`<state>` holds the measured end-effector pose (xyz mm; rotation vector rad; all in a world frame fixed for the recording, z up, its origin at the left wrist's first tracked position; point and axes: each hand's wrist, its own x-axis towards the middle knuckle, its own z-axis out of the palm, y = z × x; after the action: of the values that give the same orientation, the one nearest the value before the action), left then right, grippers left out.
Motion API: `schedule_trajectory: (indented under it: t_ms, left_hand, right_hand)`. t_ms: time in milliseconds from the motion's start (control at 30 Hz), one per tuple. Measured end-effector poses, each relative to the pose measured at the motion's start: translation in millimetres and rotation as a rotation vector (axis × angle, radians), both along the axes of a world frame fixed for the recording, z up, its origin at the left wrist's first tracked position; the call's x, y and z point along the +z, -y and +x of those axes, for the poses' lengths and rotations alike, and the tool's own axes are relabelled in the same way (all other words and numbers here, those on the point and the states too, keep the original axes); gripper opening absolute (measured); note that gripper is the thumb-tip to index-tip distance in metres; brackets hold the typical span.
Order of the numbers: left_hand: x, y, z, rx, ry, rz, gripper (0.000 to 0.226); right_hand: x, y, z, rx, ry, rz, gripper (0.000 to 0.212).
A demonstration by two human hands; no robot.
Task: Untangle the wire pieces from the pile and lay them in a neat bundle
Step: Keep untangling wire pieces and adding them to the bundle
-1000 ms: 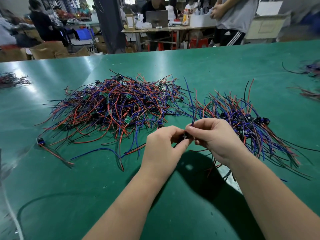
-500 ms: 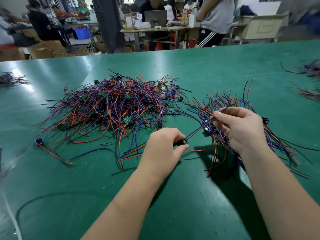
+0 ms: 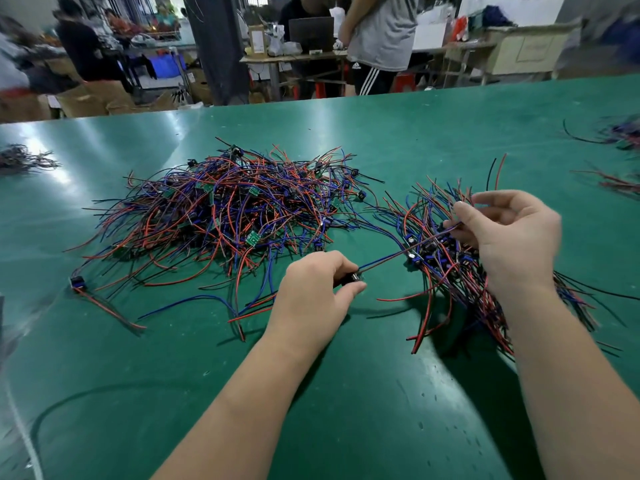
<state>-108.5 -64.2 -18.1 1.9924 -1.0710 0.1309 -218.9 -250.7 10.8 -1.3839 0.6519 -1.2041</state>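
A tangled pile of red, blue and black wire pieces (image 3: pixel 228 216) with small connectors lies on the green table (image 3: pixel 346 410). To its right lies a second, straighter bundle of wires (image 3: pixel 436 258). My left hand (image 3: pixel 311 292) pinches the black connector end of one wire piece (image 3: pixel 384 259). That wire piece runs taut up to the right, where my right hand (image 3: pixel 509 237) pinches its far end above the bundle.
A loose wire piece with a connector (image 3: pixel 78 284) lies at the left. More wire heaps sit at the far left edge (image 3: pixel 20 159) and far right edge (image 3: pixel 620 136). Beyond the table, people stand by desks and boxes.
My right hand has slid along the wire, up and to the right, away from my left hand. The wire is now stretched straight between the two hands.
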Motion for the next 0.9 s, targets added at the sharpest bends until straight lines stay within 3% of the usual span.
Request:
schedule_trajectory:
  t_ms: [100,167,233,333,433,567,733,833,900]
  left_hand:
    - [1.2,0.3,-3.4,0.026,0.02,-0.008,0.015]
    - [6.4,0.6,-5.7,0.063,-0.096,-0.084,0.012]
    - [16.4,1.3,-7.1,0.027,-0.466,-0.241,0.013]
    - [35.3,0.1,-8.2,-0.155,-1.203,-0.536,0.014]
    - [44.3,-2.4,-6.1,-0.16,-1.534,-0.643,0.016]
    - [41.4,0.4,-10.4,-0.08,-1.546,-0.608,0.025]
    - [30.3,6.2,-17.4,-0.05,-1.405,-0.481,0.029]
    - [34.4,5.3,-18.5,-0.046,-1.362,-0.453,0.029]
    - [41.5,-0.6,-13.9,-0.101,-1.492,-0.469,0.04]
  right_hand:
    - [-2.7,2.1,-1.4,-0.102,-0.03,-0.126,0.01]
    - [-3.2,5.1,-1.2,-0.112,-0.023,-0.089,0.006]
    - [-4.1,6.0,1.7,-0.039,-0.081,0.043,0.002]
    - [-8.5,-6.0,8.8,0.202,-0.278,0.088,0.018]
    - [-7.4,-28.7,13.0,0.509,-0.304,-0.053,0.031]
    - [-5.5,-50.9,15.6,0.74,-0.191,-0.158,0.042]
    - [-5.0,-63.0,21.1,0.617,-0.059,-0.269,0.022]
    - [-1.8,-60.8,22.0,0.497,0.075,-0.03,0.013]
    - [1.2,-54.1,21.1,0.436,0.117,0.156,0.014]
